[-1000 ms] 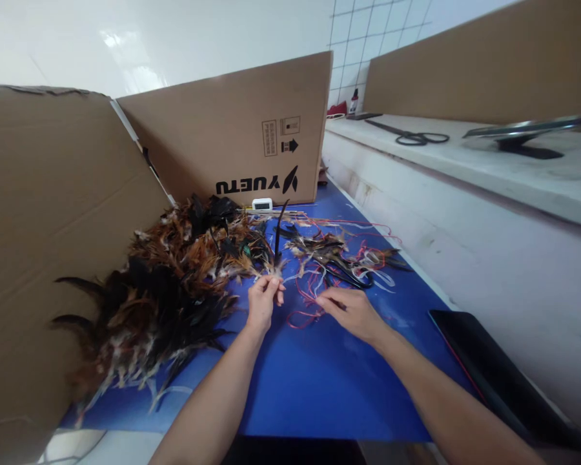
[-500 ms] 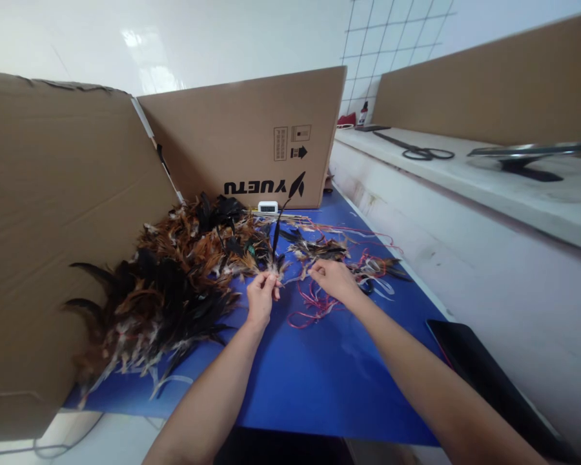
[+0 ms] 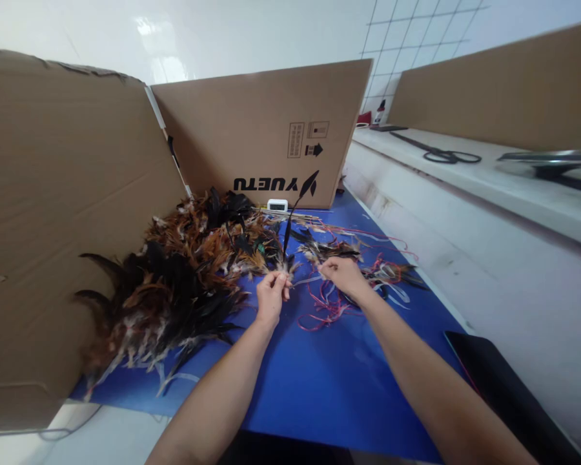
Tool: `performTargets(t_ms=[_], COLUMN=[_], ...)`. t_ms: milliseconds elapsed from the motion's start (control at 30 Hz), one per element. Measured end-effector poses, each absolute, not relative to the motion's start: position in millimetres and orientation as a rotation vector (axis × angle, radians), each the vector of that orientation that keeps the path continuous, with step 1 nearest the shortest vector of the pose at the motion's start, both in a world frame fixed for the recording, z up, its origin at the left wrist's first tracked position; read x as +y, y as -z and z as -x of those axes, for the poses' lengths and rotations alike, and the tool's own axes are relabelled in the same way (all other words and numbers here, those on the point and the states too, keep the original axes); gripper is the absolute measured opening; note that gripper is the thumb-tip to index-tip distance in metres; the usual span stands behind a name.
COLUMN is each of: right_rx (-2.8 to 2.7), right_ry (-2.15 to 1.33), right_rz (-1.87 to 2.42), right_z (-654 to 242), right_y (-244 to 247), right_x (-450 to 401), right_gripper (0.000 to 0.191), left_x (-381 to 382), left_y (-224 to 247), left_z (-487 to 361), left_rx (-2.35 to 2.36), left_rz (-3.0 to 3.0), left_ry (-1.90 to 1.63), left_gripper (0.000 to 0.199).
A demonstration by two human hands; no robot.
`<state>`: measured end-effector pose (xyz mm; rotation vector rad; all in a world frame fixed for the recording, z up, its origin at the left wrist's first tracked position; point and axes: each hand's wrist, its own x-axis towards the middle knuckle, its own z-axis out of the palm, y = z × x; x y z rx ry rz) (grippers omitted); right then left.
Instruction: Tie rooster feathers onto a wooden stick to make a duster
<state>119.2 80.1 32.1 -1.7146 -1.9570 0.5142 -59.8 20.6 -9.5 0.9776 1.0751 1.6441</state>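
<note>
My left hand [image 3: 272, 297] is closed in a pinch around the base of a small feather bunch [image 3: 285, 263], from which one long dark feather stands up. To its right, my right hand [image 3: 345, 276] has its fingertips pressed together on the end of a thin pale strip [image 3: 306, 281]. That strip spans the gap between both hands. Just behind the right hand lie loose dark-and-brown feathers [image 3: 336, 248]. Pink and white strings [image 3: 325, 316] are tangled on the table beneath and beside that hand.
A big heap of brown and black feathers [image 3: 169, 290] covers the left of the blue table [image 3: 319, 387]. Cardboard panels [image 3: 252, 129] wall off the back and left. A small white digital device [image 3: 277, 205] sits behind. On the right ledge are scissors [image 3: 445, 155]; a black flat object [image 3: 494, 368] lies below.
The whole view has swung slightly left, so everything appears further right. Both hands keep nearly the same pose and grip, with the pale strip still between them.
</note>
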Motion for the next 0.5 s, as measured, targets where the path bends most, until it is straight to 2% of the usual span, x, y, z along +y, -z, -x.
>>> performTargets(t_ms=[133, 267, 500], right_rx=[-1.827, -1.619, -1.888], right_ry=[-0.611, -0.902, -1.208], right_rz=[1.582, 1.454, 1.369], right_z=[-142.7, -160.3, -171.6], right_y=[-42.8, -48.0, -39.8], right_x=[63.4, 36.6, -8.3], right_gripper=[0.026, 0.024, 0.022], left_x=[19.7, 18.4, 19.0], left_y=[9.4, 7.3, 6.9], left_z=[59.2, 58.9, 58.8], left_rx=[1.062, 1.067, 1.079], left_rz=[-0.989, -0.995, -0.997], left_ry=[-1.639, -1.625, -1.614], left_gripper=[0.028, 0.029, 0.031])
